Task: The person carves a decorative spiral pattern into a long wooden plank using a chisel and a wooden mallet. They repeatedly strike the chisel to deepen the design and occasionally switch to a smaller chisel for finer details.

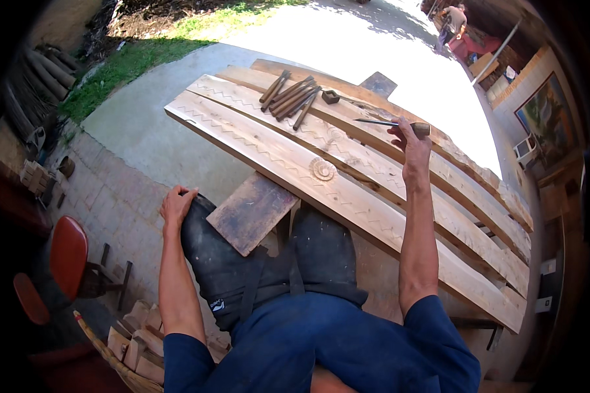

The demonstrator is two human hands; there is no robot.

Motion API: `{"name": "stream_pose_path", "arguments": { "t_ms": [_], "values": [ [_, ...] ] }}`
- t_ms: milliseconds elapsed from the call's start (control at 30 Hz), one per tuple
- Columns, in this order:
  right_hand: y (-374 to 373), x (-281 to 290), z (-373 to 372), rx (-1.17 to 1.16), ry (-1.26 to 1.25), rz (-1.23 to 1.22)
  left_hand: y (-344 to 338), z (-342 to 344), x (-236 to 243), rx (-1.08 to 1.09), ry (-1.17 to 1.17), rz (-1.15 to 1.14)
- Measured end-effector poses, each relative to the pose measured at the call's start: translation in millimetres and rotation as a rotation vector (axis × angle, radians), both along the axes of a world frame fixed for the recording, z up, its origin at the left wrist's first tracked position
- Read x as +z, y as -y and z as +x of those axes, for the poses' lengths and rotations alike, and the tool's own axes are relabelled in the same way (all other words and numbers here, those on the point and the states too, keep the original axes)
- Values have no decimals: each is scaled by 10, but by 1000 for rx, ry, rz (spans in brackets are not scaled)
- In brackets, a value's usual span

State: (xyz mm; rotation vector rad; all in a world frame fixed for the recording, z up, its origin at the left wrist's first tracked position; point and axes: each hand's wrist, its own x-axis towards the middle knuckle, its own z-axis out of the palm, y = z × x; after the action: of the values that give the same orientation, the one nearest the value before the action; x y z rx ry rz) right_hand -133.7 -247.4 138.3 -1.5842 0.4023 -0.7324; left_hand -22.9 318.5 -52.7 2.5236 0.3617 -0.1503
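My right hand is raised over the boards, closed on an awl-like tool. Its thin dark shaft points left, and a thick wooden handle sticks out on the right. My left hand rests on my left knee with nothing visible in it. Across my front lies a long pale wooden board marked with zigzag lines. A round spiral carving shows on it, left of my right forearm. Several wooden-handled carving tools lie in a bunch on the boards farther off, beside a small dark angular block.
More long boards lie side by side behind the front one. A worn flat plank juts out between my knees. At lower left are a basket of wood pieces and a red seat. Another person is far off at upper right.
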Motion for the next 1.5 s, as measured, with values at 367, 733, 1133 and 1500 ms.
{"name": "stream_pose_path", "arguments": {
  "t_ms": [367,733,1133,1500],
  "values": [
    [-204,-130,258,14,194,260,329,-52,-96,-8,284,36],
    [-843,-360,212,-142,353,450,2959,-843,885,-792,893,-482],
    [-960,-759,-117,71,204,485,3513,-632,703,-917,670,-389],
    [-376,-643,-255,357,332,374,3629,-498,660,-960,610,-303]
  ]
}}
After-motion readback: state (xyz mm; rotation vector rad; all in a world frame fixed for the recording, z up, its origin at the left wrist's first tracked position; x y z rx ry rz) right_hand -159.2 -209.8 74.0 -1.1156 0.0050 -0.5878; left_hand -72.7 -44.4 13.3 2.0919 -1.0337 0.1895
